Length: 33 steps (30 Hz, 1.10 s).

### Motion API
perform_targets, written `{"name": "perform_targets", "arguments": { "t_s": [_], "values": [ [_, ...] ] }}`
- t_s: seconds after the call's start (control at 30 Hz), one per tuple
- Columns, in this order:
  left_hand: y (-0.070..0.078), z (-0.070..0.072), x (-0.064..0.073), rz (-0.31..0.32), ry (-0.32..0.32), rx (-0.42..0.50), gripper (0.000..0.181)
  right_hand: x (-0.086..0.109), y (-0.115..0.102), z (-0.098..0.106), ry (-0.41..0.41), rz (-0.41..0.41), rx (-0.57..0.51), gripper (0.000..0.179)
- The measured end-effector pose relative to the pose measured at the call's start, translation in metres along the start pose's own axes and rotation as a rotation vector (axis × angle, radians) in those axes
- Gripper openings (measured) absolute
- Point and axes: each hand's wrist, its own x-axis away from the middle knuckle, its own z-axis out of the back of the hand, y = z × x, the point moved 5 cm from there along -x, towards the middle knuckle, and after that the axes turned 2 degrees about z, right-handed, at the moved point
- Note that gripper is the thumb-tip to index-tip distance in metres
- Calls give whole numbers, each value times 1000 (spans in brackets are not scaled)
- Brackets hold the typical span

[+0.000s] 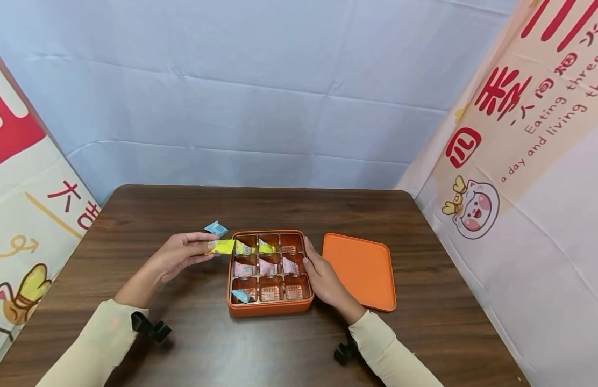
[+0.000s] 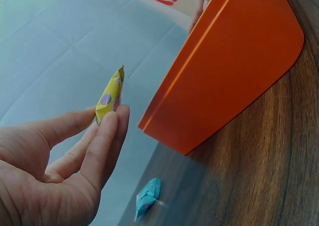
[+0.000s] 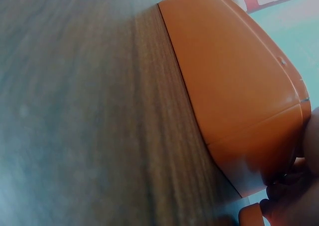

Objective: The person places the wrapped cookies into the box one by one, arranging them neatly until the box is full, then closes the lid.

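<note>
My left hand (image 1: 183, 252) pinches a yellow wrapped candy (image 2: 109, 97) between thumb and fingertips. In the head view this packet reaches the left rim of an orange compartment box (image 1: 272, 308). Two yellow candies (image 1: 267, 246) lie in the box's back row, left and middle. Pink candies (image 1: 267, 267) fill the middle row, one per compartment. A blue candy (image 1: 241, 295) lies in the front left compartment. My right hand (image 1: 325, 277) holds the box's right side, thumb at the rim and fingers along the outer wall.
Another blue candy (image 1: 216, 228) lies on the dark wooden table (image 1: 192, 333), just beyond my left fingers. To the right of the box lies an orange lid (image 1: 359, 271), near my right wrist. Cloth backdrops stand behind the table and at both sides.
</note>
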Motion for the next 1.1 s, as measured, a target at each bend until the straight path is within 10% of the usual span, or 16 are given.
{"name": "perform_targets", "arguments": {
  "t_s": [1.1],
  "values": [
    [2,-37,-23,-30,-35,35,42,0,2,1,7,5,37,54]
  ]
}}
